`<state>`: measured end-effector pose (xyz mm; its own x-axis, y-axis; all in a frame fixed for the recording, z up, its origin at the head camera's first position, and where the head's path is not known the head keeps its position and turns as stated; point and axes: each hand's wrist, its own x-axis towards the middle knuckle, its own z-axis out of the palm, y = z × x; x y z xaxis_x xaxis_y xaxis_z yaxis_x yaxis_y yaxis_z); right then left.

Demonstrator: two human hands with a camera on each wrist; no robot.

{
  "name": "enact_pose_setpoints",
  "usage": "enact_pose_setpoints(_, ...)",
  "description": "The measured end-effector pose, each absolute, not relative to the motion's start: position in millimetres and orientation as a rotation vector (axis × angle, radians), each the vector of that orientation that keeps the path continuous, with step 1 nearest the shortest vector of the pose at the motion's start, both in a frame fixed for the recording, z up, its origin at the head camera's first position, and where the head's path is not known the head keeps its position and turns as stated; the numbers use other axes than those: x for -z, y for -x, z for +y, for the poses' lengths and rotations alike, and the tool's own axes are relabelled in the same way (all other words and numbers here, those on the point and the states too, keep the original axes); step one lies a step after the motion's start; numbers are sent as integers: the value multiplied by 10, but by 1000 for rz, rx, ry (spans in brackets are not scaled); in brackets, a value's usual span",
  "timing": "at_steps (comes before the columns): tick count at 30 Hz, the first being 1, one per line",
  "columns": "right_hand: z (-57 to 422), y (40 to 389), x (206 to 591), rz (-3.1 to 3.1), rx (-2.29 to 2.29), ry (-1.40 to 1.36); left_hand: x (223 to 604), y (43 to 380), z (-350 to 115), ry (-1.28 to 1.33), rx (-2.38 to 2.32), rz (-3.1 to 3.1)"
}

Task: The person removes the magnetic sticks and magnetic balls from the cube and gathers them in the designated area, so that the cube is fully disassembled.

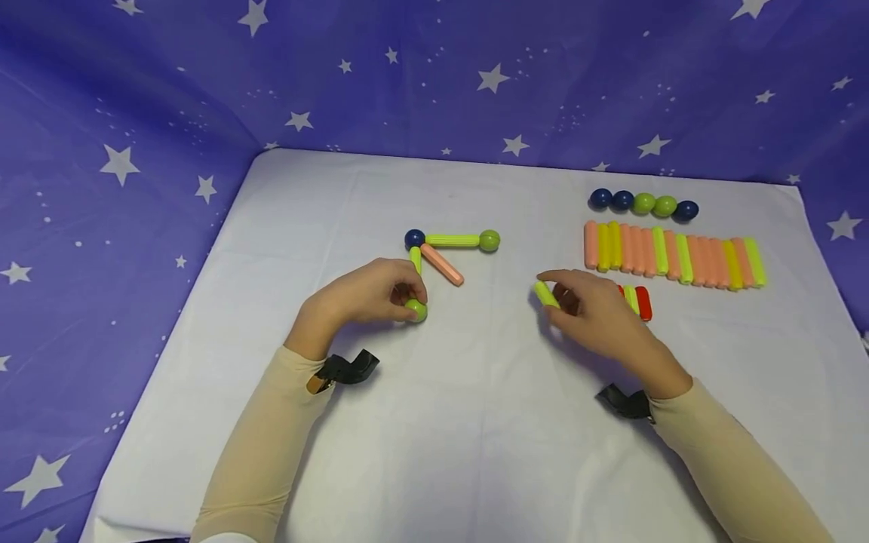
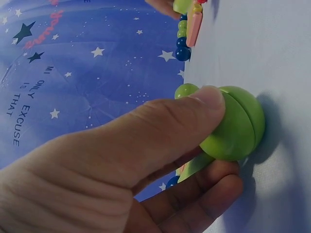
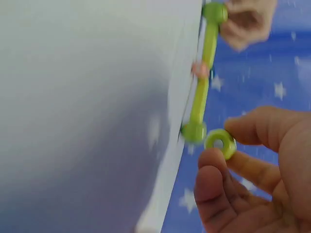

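My left hand (image 1: 366,292) pinches a green ball (image 2: 238,124) between thumb and fingers, low over the white table. A yellow-green rod (image 1: 416,259) links that ball to a navy ball (image 1: 415,240). From the navy ball another yellow-green rod (image 1: 452,240) runs right to a second green ball (image 1: 489,240), and a salmon rod (image 1: 443,265) slants off toward the right front. Further right, my right hand (image 1: 597,313) holds a loose yellow-green rod (image 1: 546,294) by thumb and fingertips. Its round hollow end faces the camera in the right wrist view.
A row of navy and green balls (image 1: 643,203) lies at the back right. In front of it several salmon, yellow and yellow-green rods (image 1: 672,254) lie side by side. Short red and yellow-green pieces (image 1: 643,302) are partly hidden behind my right hand. A purple starry cloth (image 1: 434,83) hangs behind the table.
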<state>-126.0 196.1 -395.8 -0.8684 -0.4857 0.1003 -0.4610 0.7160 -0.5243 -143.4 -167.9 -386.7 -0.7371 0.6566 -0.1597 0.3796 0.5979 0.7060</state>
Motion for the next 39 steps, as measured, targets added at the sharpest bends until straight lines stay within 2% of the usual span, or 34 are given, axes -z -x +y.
enact_pose_setpoints(5,2386,1308,3837,3019,864,478,3855,1431,-1696,-825,-946,2426)
enact_pose_setpoints(11,2885,1416,3694,2962,662,79,3849,1428,-1691,-816,-955,2421)
enact_pose_setpoints(16,3195,1489,3715,2790,506,-39,3844,1435,-1691,-820,-951,2424)
enact_pose_setpoints(20,3236,1509,3754,2718,504,-28,3832,1440,-1697,-820,-953,2423)
enact_pose_setpoints(25,3070,1444,3716,2820,452,-40,3819,1445,-1698,-832,-946,2427)
enact_pose_setpoints(29,2725,1385,3692,2991,459,21,3807,1451,-1707,-830,-940,2440)
enact_pose_setpoints(33,2286,1367,3720,3062,568,316,3805,1452,-1707,-833,-943,2437)
enact_pose_setpoints(39,1641,1433,3826,2819,647,698,3852,1434,-1679,-820,-951,2414)
